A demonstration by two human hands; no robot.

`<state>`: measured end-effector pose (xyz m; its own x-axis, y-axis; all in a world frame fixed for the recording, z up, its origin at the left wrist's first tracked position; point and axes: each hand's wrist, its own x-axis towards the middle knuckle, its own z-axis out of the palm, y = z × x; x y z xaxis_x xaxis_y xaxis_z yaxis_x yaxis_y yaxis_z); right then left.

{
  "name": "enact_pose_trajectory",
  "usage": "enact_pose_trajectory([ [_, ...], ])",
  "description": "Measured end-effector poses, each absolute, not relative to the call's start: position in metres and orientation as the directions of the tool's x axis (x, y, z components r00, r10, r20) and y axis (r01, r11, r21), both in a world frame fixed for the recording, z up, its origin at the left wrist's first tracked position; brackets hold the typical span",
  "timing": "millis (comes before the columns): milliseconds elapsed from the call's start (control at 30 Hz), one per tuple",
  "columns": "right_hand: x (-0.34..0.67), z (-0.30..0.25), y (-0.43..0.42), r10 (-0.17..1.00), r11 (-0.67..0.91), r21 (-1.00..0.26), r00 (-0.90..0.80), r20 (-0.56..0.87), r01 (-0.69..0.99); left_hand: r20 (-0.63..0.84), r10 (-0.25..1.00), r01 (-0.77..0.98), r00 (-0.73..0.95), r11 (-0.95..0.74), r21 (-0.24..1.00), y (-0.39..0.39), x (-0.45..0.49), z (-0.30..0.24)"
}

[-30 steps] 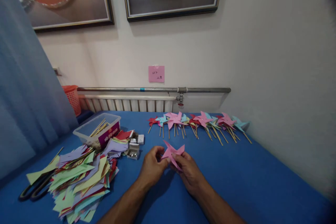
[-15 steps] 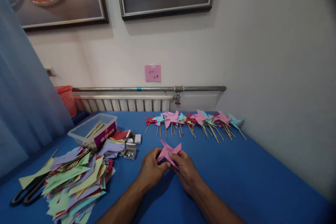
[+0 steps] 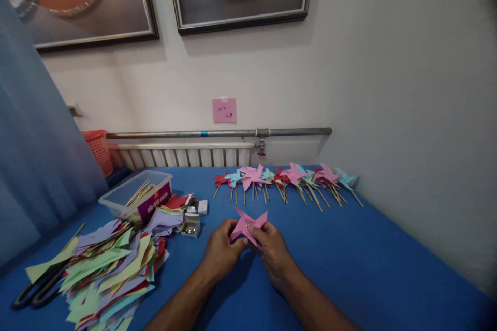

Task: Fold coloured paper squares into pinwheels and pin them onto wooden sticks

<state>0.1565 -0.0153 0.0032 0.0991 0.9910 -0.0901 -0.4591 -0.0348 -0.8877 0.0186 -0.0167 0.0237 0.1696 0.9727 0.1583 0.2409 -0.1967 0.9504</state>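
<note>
Both my hands pinch a pink paper pinwheel head just above the blue table. My left hand grips its left side with fingers curled. My right hand holds its lower right side, fingers closed on the paper. A row of several finished pinwheels on wooden sticks lies beyond my hands, near the wall.
A heap of cut coloured paper lies at the left, with black scissors partly under it. A clear plastic box of sticks and small boxes of pins sit behind the heap. A radiator and pipe run along the wall.
My hands and the pink pinwheel head have stayed almost in place; the camera view has shifted slightly, so everything sits a little further left in the picture.
</note>
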Motion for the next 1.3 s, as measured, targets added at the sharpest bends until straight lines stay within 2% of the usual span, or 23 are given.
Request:
enact_pose_trajectory([
  [133, 0.156, 0.002, -0.012, 0.989, 0.016, -0.906, 0.137, -0.047, -0.423, 0.152, 0.971, 0.188, 0.186, -0.187, 0.964, -0.017, 0.019, 0.024],
  [267, 0.155, 0.000, -0.012, 0.990, 0.024, -0.906, 0.136, -0.038, -0.422, 0.157, 0.974, 0.280, 0.166, -0.199, 0.939, -0.019, 0.020, 0.026],
  [600, 0.155, 0.016, -0.025, 0.980, -0.147, -0.837, 0.039, -0.197, -0.527, 0.164, 0.967, 0.278, 0.195, -0.215, 0.936, -0.017, 0.019, 0.025],
  [733, 0.154, 0.017, -0.026, 0.978, -0.165, -0.809, 0.014, -0.209, -0.565, 0.175, 0.965, 0.251, 0.198, -0.222, 0.942, -0.016, 0.018, 0.024],
  [933, 0.155, 0.014, -0.025, 0.969, -0.212, -0.777, -0.025, -0.245, -0.593, 0.178, 0.965, 0.305, 0.191, -0.231, 0.924, -0.017, 0.017, 0.025],
  [1133, 0.155, 0.011, -0.025, 0.965, -0.222, -0.783, -0.014, -0.262, -0.581, 0.222, 0.951, 0.250, 0.217, -0.274, 0.929, -0.015, 0.015, 0.025],
  [1300, 0.156, 0.010, -0.024, 0.966, -0.234, -0.791, -0.042, -0.256, -0.565, 0.221, 0.957, 0.282, 0.186, -0.268, 0.921, -0.015, 0.017, 0.023],
])
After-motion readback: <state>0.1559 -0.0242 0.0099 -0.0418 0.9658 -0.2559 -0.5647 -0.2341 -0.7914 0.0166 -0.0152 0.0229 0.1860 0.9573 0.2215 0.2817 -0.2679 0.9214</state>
